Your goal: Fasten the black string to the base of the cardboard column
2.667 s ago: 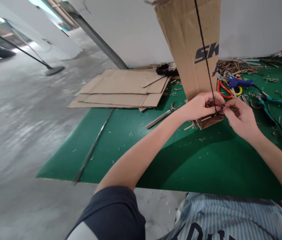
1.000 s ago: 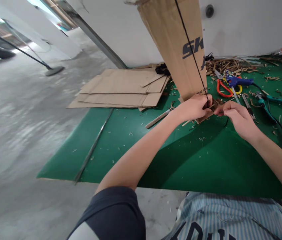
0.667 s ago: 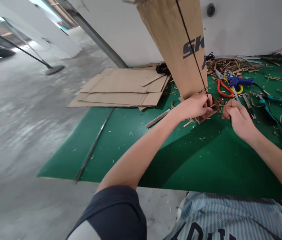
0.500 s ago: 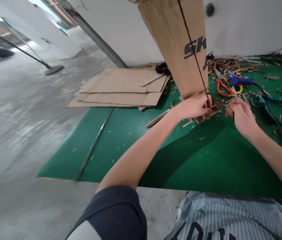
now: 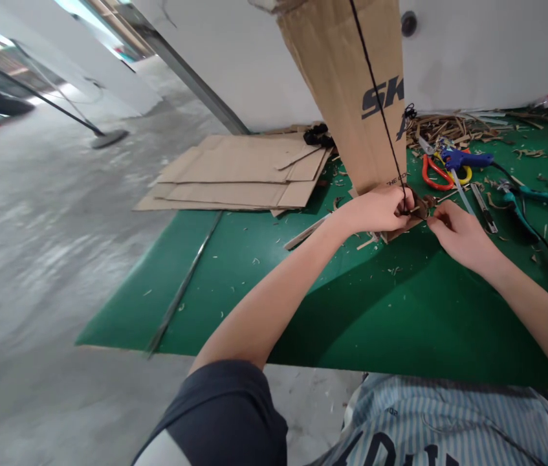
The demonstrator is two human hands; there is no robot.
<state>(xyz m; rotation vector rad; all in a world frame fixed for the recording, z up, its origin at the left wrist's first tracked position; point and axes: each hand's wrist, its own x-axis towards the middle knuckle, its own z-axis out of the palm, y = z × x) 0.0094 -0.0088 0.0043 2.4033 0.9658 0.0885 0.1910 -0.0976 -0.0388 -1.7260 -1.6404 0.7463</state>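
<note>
- The tall cardboard piece [image 5: 351, 97] stands toward the back edge of the green tabletop [image 5: 235, 291], right of its middle, tilted leftward; its top runs out of view.
- A black cord [image 5: 379, 100] runs down its face to the foot, taut and straight.
- The left hand [image 5: 381, 207] is at that foot, its fingers curled in and, it seems, pinching the cord's lower end; the fingertips are partly hidden.
- The right hand [image 5: 460, 233], just beside it toward the right edge, has thumb and forefinger pressed together, seemingly pinching a thin dark length of the same cord.
- The step in hand looks like fine work on the cord at the foot: 1 hand anchoring, 1 handling the free part.
- The next move calls, I judge, for a steady left grip to keep the cord tight, and a precise right pinch, since slack could loosen it.
- Behind and right of the right hand lie a utility knife [image 5: 484, 208], a blue glue gun [image 5: 470, 159], a red-handled tool [image 5: 435, 176] and teal-handled pliers [image 5: 517, 212].
- Cardboard sheets [image 5: 235, 158] lie at the back left corner.
</note>
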